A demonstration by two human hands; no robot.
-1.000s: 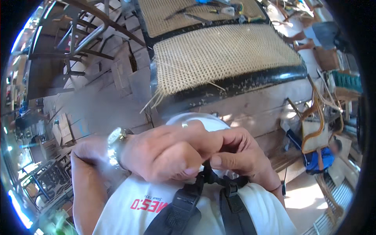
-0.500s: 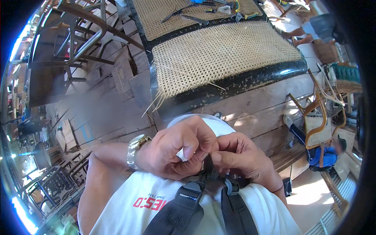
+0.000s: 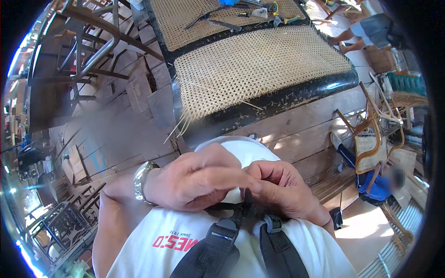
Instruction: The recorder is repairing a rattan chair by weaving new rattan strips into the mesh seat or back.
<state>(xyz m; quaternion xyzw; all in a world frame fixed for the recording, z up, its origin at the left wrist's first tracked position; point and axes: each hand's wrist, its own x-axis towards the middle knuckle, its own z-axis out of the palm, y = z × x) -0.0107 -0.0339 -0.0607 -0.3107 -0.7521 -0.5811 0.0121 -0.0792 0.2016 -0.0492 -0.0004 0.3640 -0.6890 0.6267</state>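
Both my hands meet at my chest over a white shirt [image 3: 153,222]. My right hand [image 3: 285,192] pinches a black strap [image 3: 249,198] between thumb and fingers. Close against it, my left hand [image 3: 199,178], with a metal wristwatch [image 3: 143,183] at the wrist, has its fingers curled together and slightly blurred; whatever lies in them is hidden. Below, two padded black shoulder straps [image 3: 208,255] with buckles run down the shirt. Beyond my hands lies a black frame [image 3: 232,121] with a woven cane panel [image 3: 259,69], loose strands sticking out at its near left corner.
Tools, including pliers [image 3: 278,21], lie on a second cane panel [image 3: 171,32] behind. Wooden chair frames [image 3: 92,51] are stacked at left. At right a person in blue [image 3: 371,185] sits by a curved-frame chair [image 3: 371,148]; another person's legs [image 3: 347,39] show at far right.
My left hand has shifted a little left from the strap's tip, its fingers folding over. My right hand keeps its pinch. The whole view has moved slightly.
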